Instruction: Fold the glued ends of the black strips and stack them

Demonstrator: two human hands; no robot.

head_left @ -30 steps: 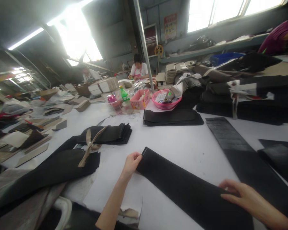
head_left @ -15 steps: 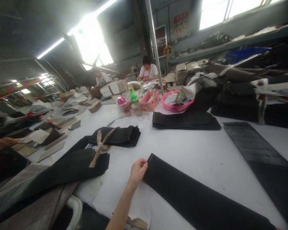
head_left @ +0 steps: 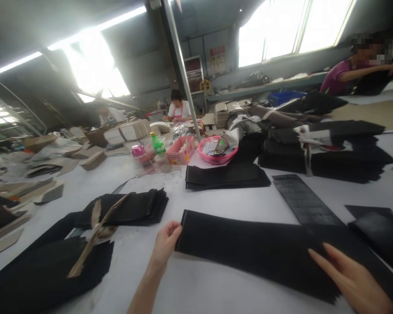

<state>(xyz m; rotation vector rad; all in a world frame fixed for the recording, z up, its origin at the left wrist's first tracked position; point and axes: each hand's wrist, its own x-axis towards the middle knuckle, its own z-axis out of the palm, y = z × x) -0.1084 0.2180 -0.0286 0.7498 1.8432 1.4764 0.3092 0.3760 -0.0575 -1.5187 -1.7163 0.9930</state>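
Observation:
A long black strip of material (head_left: 249,244) lies slantwise over the white table (head_left: 216,292). My left hand (head_left: 166,242) pinches its left end between thumb and fingers. Over the strip's right part is my right hand (head_left: 350,274), thumb and forefinger apart, touching or just above the dark surface. Beyond the right hand, another black strip with a greyish end (head_left: 306,198) reaches under or beside the first one. A short stack of black pieces (head_left: 225,176) rests farther back. At the left is a black bundle (head_left: 124,207) tied with a beige cloth strip (head_left: 91,246).
Behind the stack stand a pink basket (head_left: 218,159), a pink box (head_left: 181,155), a green bottle (head_left: 157,144) and a pink-lidded jar (head_left: 142,157). A large tied black pile (head_left: 327,152) sits at the right. One person sits at the back; another in purple holds dark material at the upper right.
The view has turned to the right, bringing the person in purple into sight. My right hand has come into view over the strip. My left hand still pinches the strip's left end.

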